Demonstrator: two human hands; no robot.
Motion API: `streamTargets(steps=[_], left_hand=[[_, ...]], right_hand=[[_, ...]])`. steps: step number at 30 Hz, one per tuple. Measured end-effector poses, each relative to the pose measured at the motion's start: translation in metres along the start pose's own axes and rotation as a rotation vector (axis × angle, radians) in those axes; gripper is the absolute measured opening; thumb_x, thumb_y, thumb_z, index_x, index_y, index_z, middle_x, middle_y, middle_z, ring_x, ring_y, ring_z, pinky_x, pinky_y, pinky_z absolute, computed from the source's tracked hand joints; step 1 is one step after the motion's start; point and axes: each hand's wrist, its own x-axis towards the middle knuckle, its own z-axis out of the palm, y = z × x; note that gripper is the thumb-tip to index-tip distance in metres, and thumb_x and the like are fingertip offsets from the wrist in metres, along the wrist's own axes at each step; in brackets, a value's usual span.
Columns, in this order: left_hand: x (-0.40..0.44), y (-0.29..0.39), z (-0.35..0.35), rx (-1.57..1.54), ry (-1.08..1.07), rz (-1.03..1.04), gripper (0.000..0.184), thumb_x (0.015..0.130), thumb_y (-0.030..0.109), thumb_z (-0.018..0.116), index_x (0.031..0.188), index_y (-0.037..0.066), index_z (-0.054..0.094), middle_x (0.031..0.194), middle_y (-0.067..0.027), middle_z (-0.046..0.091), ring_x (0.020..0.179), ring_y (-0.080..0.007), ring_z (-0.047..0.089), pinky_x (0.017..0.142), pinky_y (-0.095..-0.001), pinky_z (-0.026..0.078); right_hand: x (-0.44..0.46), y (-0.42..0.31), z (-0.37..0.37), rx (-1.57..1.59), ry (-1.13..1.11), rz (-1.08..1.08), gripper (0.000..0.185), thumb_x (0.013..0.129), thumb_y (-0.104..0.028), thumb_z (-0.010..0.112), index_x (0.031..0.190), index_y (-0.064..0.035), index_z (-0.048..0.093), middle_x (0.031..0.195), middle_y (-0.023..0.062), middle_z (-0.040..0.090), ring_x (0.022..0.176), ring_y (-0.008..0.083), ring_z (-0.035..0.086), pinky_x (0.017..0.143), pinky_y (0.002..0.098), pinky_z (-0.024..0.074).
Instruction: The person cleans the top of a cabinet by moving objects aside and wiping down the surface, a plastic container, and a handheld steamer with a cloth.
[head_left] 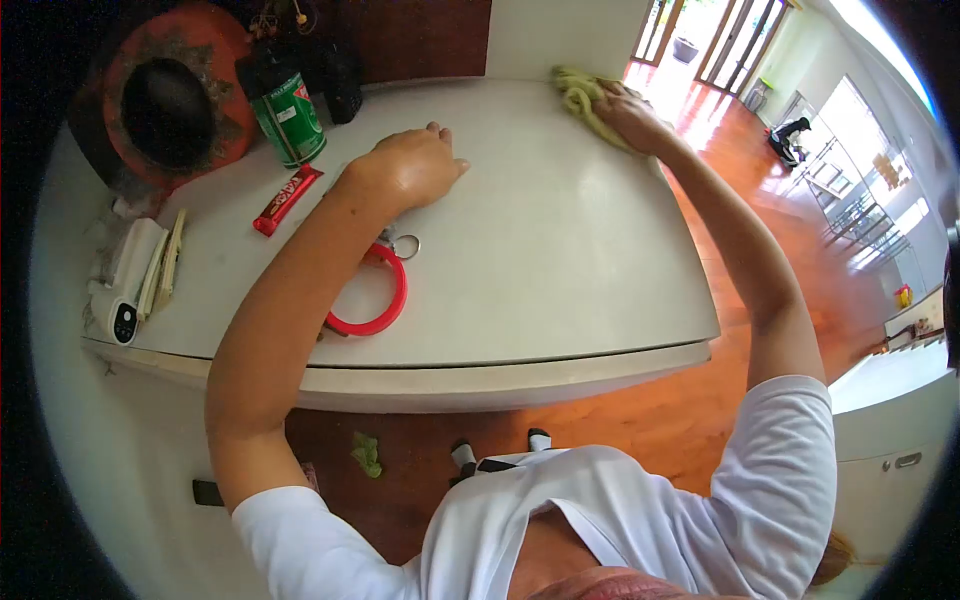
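Observation:
My right hand (628,115) is closed on a yellow-green cloth (580,98), pressed onto the far right corner of the white tabletop (560,230). Part of the cloth bunches out to the left of the fingers. My left hand (412,165) is over the left-middle of the top with its fingers curled in; nothing shows in it. Under my left forearm lies a red ring-shaped band (398,295), partly covered, with a metal key ring (406,247) beside it. A red snack wrapper (287,200) lies left of that forearm.
At the back left stand a green-labelled dark bottle (290,115), a black object (342,90) and an orange-red hat-like item (180,90). A white device (130,285) with buttons sits at the left edge. Green scrap (366,455) lies on the wooden floor. Farther right, a person (788,140) is low down.

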Motion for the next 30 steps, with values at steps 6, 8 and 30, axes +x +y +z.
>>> streamTargets(steps=[6,8,30], left_hand=[[-0.006,0.008,-0.014,-0.028,-0.074,-0.037,0.054,0.095,0.032,0.034,0.130,-0.008,0.032,0.136,-0.0236,0.034,0.121,-0.0343,0.041,0.102,-0.0385,0.033],[-0.008,0.011,-0.017,-0.040,-0.097,-0.046,0.054,0.095,0.032,0.033,0.132,-0.008,0.030,0.138,-0.0251,0.031,0.123,-0.0349,0.039,0.104,-0.0375,0.031],[-0.011,0.012,-0.014,-0.035,-0.036,-0.012,0.054,0.095,0.031,0.033,0.129,-0.011,0.032,0.135,-0.0267,0.035,0.126,-0.0338,0.036,0.105,-0.0361,0.030]], right_hand=[[-0.057,-0.040,-0.041,0.313,-0.007,0.147,0.049,0.094,-0.039,0.035,0.132,-0.0079,0.038,0.139,0.0183,0.031,0.130,0.0348,0.026,0.107,0.0440,0.0226],[-0.109,-0.090,-0.117,0.456,-0.108,0.131,0.049,0.091,-0.032,0.041,0.134,-0.0090,0.035,0.141,0.0170,0.028,0.131,0.0357,0.024,0.108,0.0454,0.0208],[-0.172,-0.130,-0.169,0.764,-0.086,0.165,0.046,0.087,-0.026,0.047,0.130,-0.0097,0.044,0.143,0.0145,0.028,0.133,0.0355,0.019,0.109,0.0466,0.0170]])
